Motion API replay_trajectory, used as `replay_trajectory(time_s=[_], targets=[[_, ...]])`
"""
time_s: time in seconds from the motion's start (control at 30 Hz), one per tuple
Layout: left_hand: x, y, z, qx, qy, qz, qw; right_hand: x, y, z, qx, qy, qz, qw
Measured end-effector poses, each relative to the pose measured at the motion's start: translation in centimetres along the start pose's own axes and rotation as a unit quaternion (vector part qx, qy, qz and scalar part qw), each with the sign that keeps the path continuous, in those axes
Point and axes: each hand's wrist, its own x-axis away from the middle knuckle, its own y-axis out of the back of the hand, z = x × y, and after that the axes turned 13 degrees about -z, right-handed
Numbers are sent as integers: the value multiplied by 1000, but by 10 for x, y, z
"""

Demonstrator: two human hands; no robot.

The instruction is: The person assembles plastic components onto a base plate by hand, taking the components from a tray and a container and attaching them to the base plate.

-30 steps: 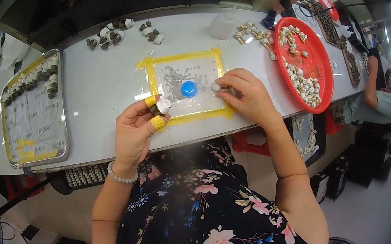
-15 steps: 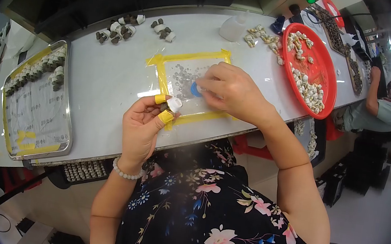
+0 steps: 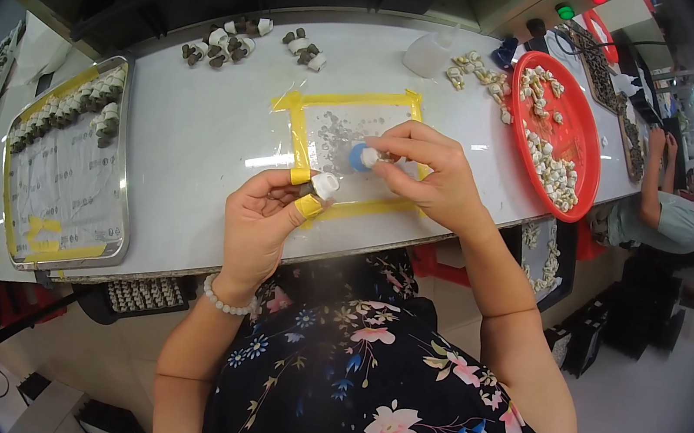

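Observation:
My left hand [image 3: 263, 219], with yellow tape wrapped on thumb and index fingertip, pinches a small white-and-dark figurine [image 3: 325, 185]. Its white end faces up and right. My right hand [image 3: 427, 174] is closed over the taped work area, its fingertips round a small white piece [image 3: 370, 157]. Against that piece shows a blue round thing [image 3: 359, 157]; whether it is held or lies on the sheet I cannot tell. Beneath is a clear sheet [image 3: 368, 186] edged with yellow tape [image 3: 297, 135], and many small clear-grey dots [image 3: 336, 132] are scattered there.
At right a red round tray [image 3: 580, 146] holds white-and-tan pieces, with more pieces [image 3: 480, 72] beside it. A translucent bottle [image 3: 427, 54] stands at the back. Dark-and-white figurines [image 3: 221, 44] lie back left. A metal tray [image 3: 68, 206] holds rows of figurines. A co-worker [image 3: 671, 220] sits far right.
My right hand has drawn back to the right and turned, so the white piece at its fingertips now shows. My left hand keeps its hold on the figurine. The whole view has shifted slightly.

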Motion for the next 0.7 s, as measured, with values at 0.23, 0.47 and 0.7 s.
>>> replay_trajectory(time_s=[0.23,0.47,0.7], targets=[[1,2,4,-22,-19,-10,1000,1,-8,16,-95,-45,38,994],[2,3,5,-18,-19,-13,1000,-1,-13,18,-128,-31,55,990],[3,5,5,-63,-19,7,998,3,-11,20,-83,24,84,993]])
